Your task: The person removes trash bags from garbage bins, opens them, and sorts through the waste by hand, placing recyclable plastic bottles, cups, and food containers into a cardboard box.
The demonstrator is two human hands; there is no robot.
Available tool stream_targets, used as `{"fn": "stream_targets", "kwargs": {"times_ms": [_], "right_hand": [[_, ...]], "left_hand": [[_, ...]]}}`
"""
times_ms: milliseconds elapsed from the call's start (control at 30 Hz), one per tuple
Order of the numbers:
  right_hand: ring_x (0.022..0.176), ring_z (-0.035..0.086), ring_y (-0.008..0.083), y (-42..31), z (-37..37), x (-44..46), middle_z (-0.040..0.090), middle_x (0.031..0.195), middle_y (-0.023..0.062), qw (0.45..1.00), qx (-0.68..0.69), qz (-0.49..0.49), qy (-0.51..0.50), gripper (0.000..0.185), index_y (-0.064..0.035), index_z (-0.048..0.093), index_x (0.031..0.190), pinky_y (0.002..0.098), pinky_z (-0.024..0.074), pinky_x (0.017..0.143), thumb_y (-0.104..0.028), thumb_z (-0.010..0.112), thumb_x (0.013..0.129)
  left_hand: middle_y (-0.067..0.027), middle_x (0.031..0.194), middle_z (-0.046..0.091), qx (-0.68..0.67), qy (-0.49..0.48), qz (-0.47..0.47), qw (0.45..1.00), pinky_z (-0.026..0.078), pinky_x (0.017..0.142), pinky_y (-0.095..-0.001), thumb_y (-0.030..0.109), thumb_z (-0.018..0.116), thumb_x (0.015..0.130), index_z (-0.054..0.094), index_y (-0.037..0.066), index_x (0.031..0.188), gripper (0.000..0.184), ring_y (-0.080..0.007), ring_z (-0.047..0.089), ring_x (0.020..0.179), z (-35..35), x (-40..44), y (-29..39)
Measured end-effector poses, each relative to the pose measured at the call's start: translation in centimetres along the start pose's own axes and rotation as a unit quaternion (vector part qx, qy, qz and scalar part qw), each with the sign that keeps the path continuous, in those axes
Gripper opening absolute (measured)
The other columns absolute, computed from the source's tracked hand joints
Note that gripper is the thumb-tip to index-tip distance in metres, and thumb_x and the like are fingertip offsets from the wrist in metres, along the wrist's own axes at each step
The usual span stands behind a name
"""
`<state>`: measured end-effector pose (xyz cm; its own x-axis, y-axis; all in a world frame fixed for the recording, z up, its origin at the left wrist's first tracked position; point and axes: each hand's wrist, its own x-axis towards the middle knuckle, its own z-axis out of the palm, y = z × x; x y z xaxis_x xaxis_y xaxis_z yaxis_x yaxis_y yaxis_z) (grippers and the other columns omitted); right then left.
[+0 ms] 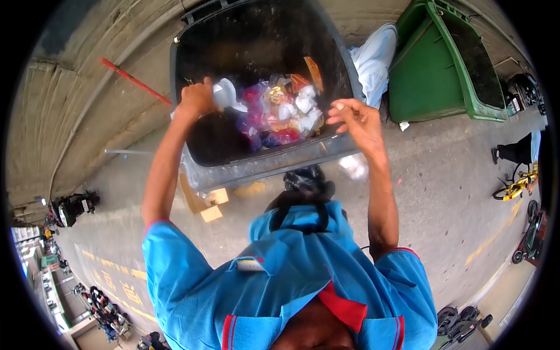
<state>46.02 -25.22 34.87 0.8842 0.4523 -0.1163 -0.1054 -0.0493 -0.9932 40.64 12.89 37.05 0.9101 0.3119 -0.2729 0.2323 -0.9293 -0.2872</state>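
My left hand [198, 99] is closed at the left side of a dark wheeled bin [262, 166], its fingers against a white cup-like container [224, 93] that it appears to grip. Over the bin's right edge, my right hand [359, 121] is half curled, fingers apart, with nothing visible in it. Inside the bin lies a heap of mixed rubbish [280, 111], with clear and purple plastic, crumpled white pieces and orange wrappers. An orange-brown strip [314, 73] leans at the heap's upper right.
A pale plastic bag [373, 64] sits between the dark bin and a green bin [420, 76]. Cardboard [211, 205], a black bag [306, 178] and a whitish bag [353, 166] are near the bin's front. Someone stands by a yellow bicycle [514, 186] at far right.
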Motion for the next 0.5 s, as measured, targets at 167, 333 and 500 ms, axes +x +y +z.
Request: {"fn": "stream_targets", "kwargs": {"times_ms": [167,333,500], "right_hand": [[0.078,0.067,0.0145,0.2,-1.1,-1.4,0.069,0.090,0.0100,1.000,0.011,0.014,-0.020,0.025,0.0044,0.063,0.106,0.0237,0.0498,0.062,-0.016,0.057,0.094],[0.078,0.067,0.0142,1.9,-1.7,-1.2,0.069,0.090,0.0100,0.996,0.000,0.047,-0.069,0.023,0.0025,0.063,0.106,0.0236,0.0497,0.060,-0.017,0.057,0.095],[0.077,0.067,0.0144,1.9,-2.1,-1.1,0.068,0.091,0.0107,0.986,-0.023,0.063,-0.152,0.022,0.0022,0.063,0.105,0.0232,0.0495,0.060,-0.016,0.056,0.095]], "left_hand": [[-0.0220,0.092,0.066,-0.024,0.090,-0.022,0.995,0.052,0.066,-0.0478,0.051,0.077,0.070,0.045,0.003,0.109,0.070,-0.0401,0.066,0.080,-0.2,-2.7,-0.4],[-0.0126,0.094,0.064,0.092,0.064,0.077,0.991,0.052,0.069,-0.0435,0.042,0.081,0.064,0.058,0.007,0.106,0.059,-0.0314,0.066,0.088,6.2,-3.9,1.1],[-0.0125,0.096,0.065,0.149,0.015,0.090,0.985,0.050,0.075,-0.0408,0.043,0.083,0.058,0.064,0.010,0.103,0.059,-0.0276,0.065,0.091,5.0,-4.3,0.1]]}}
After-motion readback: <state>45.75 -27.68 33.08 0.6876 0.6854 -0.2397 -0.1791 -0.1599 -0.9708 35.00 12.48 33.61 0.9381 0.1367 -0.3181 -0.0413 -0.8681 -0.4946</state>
